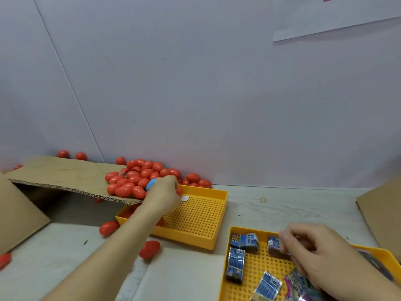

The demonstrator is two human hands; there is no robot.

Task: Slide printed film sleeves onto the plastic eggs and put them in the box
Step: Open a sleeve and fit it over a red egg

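head view, downward over table (pixel 282 209)

We see two bare forearms reaching in from the lower edge, no sleeves, watch or bracelets on either. The left hand (pixel 161 193) and right hand (pixel 312 250) wear no gloves or rings; the fingernails look short and unpainted.

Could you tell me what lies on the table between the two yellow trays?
In the head view, nothing: the far yellow tray and the near yellow tray holding film sleeves are parted only by a bare strip of grey table.
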